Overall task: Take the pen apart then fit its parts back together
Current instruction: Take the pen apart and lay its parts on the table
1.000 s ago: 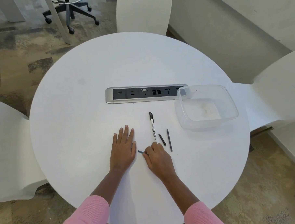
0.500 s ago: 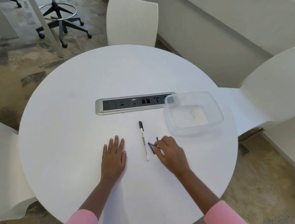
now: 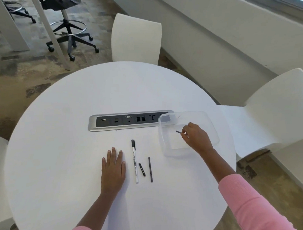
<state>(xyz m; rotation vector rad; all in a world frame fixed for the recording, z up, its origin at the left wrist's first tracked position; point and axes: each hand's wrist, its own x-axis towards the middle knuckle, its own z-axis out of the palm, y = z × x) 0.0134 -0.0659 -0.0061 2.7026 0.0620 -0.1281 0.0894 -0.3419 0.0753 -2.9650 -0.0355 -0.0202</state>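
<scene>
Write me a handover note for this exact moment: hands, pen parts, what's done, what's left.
Left hand: flat on the round white table, empty.
Right hand: over the clear plastic tub, pinching a small dark pen piece.
On the table: white pen barrel with black cap, short black piece, long thin dark rod, lying apart, side by side.
Done: pen taken apart.
Left: refit every part; the held piece has not been released.
</scene>
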